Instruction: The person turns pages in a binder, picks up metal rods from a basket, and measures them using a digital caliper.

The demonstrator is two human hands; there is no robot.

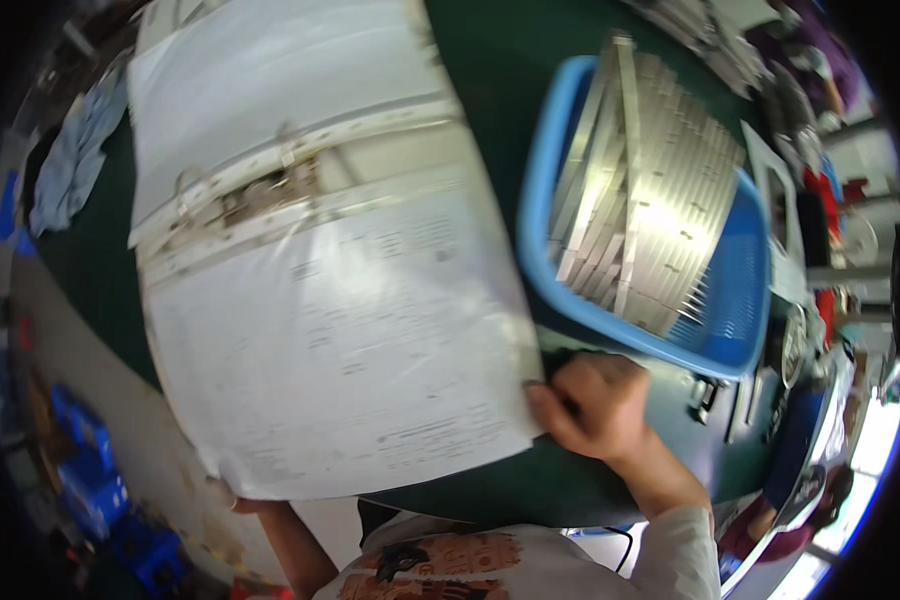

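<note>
A large open ring binder (340,350) is spread before me, its metal rings (270,190) showing between two stacks of clear plastic sleeves with printed sheets. At its near left corner is my left hand (234,498), closed on the edge, with most of the fingers hidden behind the binder. My right hand (598,402) grips the near right edge, thumb against the sleeve and fingers curled. Right of the binder stands a blue plastic basket (542,270), filled with long, slotted silvery metal bars (660,200) lying side by side.
The table (490,60) has a dark green top. Small tools (715,400) lie beyond my right hand, near the basket. Cloth (75,160) hangs at the far left. Blue plastic stools or bins (95,470) stand on the floor. Other people (820,60) are at the right.
</note>
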